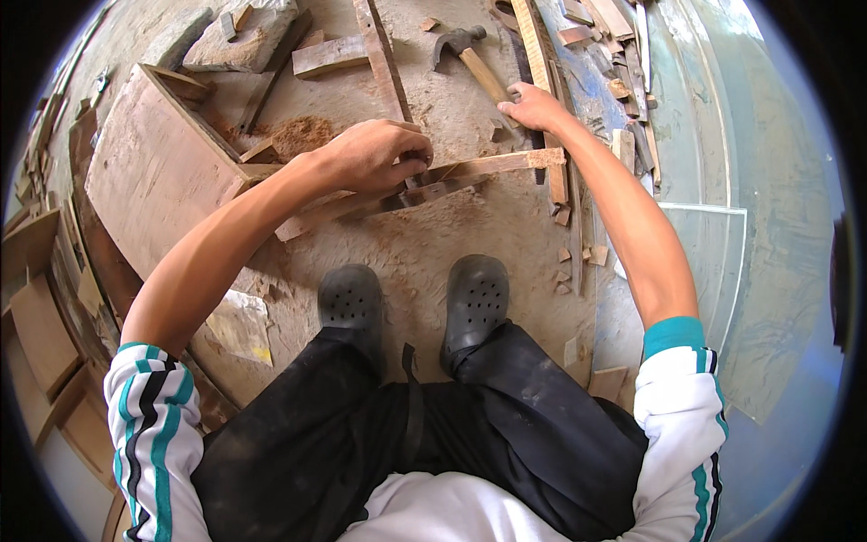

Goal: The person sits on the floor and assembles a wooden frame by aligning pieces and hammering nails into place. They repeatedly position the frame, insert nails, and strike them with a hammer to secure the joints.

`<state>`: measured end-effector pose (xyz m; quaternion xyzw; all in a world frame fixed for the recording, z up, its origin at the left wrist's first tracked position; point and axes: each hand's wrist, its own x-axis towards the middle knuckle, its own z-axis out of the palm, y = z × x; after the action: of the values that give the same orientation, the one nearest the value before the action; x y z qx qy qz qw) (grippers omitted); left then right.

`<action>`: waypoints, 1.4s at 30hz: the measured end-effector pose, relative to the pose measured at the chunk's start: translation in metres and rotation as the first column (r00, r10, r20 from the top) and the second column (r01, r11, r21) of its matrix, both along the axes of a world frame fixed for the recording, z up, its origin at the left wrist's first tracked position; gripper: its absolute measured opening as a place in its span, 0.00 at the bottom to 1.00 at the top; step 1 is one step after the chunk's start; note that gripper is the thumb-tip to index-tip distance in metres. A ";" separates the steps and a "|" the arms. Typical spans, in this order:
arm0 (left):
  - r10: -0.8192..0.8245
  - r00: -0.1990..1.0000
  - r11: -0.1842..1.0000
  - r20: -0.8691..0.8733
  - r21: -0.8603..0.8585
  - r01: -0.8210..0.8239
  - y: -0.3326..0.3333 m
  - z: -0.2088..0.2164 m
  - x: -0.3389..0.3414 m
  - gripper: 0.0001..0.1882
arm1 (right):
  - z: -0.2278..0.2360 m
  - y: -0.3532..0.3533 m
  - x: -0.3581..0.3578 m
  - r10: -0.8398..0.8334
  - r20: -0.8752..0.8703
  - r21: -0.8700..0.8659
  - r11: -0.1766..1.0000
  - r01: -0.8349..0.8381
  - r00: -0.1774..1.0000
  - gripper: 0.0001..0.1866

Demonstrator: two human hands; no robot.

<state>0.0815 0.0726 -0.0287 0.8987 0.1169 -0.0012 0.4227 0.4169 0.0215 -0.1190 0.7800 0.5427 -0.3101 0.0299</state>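
The left hand (375, 154) has its fingers closed around a wooden strip (488, 167) on the floor; the right hand (535, 107) grips the hammer (470, 56) handle.

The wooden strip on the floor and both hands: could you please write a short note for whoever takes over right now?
Left hand: closed over the wooden strip, pressing it to the dusty floor.
Right hand: on the hammer handle's end, hammer lying flat, not lifted.
Both shoes planted just below the strip; plywood board on the left, sawdust pile above it.
Done: strip positioned and held.
Left: I cannot tell; no nail is visible.
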 end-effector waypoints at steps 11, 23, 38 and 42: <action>-0.033 0.999 0.999 -0.005 0.004 0.033 0.004 -0.003 -0.001 0.08 | -0.006 -0.001 -0.016 0.056 0.010 0.095 0.994 -0.056 0.998 0.34; -0.048 0.999 0.998 -0.012 0.027 0.048 0.002 0.000 -0.002 0.09 | -0.001 0.005 -0.023 0.045 -0.018 0.060 0.997 -0.044 0.999 0.36; -0.017 0.994 0.999 0.106 -0.039 0.022 0.010 -0.011 -0.018 0.09 | 0.008 0.038 -0.032 0.005 -0.037 -0.005 1.000 -0.005 0.999 0.40; 0.124 0.992 0.985 0.007 -0.125 -0.122 0.029 0.010 -0.020 0.11 | 0.033 0.045 -0.053 -0.118 -0.130 -0.113 0.988 0.103 0.985 0.28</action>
<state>0.0614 0.1020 -0.0188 0.8617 0.1685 0.0243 0.4780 0.3635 0.0664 -0.0857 0.7833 0.4822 -0.3921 0.0169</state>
